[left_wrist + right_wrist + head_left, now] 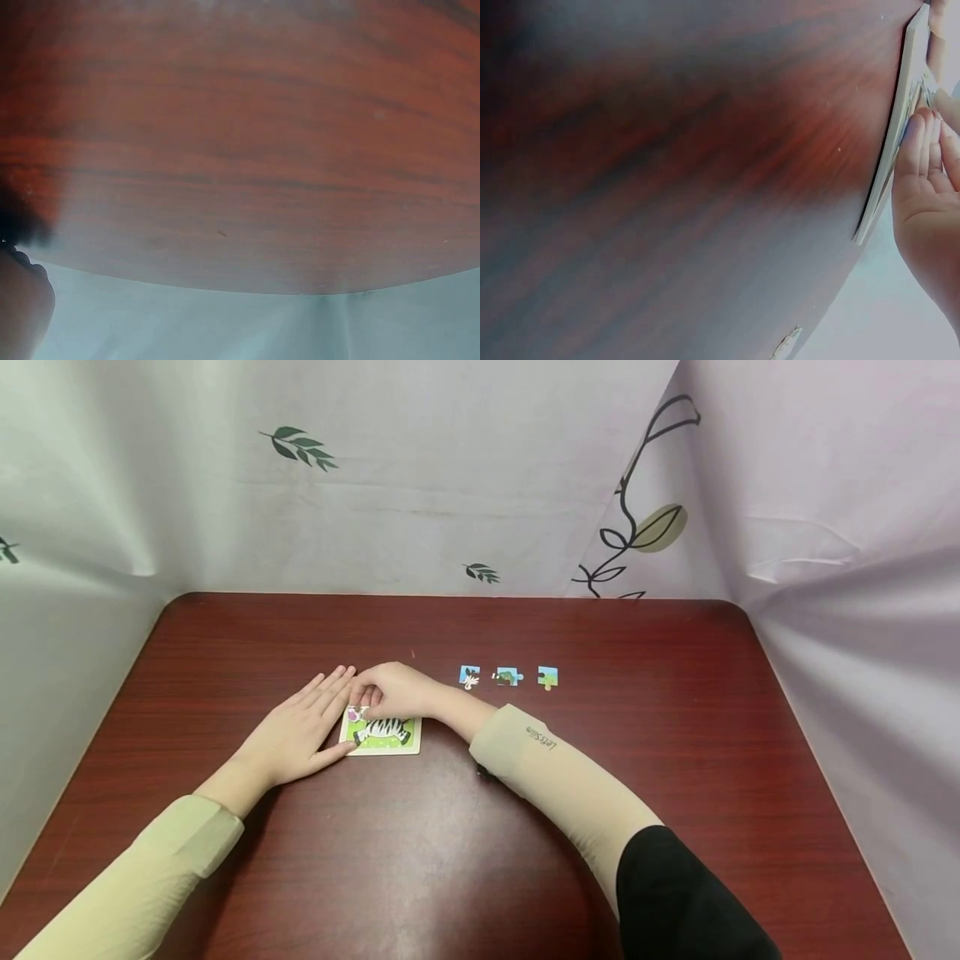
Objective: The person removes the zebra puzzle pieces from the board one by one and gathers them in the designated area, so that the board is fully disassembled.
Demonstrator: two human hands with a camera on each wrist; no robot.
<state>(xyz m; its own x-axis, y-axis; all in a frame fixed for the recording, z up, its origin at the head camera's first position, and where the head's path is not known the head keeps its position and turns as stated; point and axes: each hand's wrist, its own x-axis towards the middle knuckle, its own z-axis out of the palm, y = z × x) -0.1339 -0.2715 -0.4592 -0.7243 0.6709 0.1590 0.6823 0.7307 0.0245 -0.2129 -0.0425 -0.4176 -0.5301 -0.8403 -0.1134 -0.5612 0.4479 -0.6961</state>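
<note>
A small puzzle board (405, 749) with a zebra picture on green lies left of the table's middle. My left hand (298, 735) rests flat along its left side, fingers straight and thumb touching the lower left corner. Over the board's upper left part, my right hand (393, 689) has its thumb and fingers bent together. In the right wrist view, the fingers (922, 150) and thumb pinch a small, tilted puzzle piece (924, 91) against the board; its picture is mostly hidden. The left wrist view catches only a bit of the left hand (26, 307).
Three loose puzzle pieces lie in a row right of the board: a zebra-head piece (469, 677), a green-and-blue piece (507, 677) and a blue-green piece (547, 677). A leaf-patterned white curtain (420, 485) stands behind the dark red table (675, 693).
</note>
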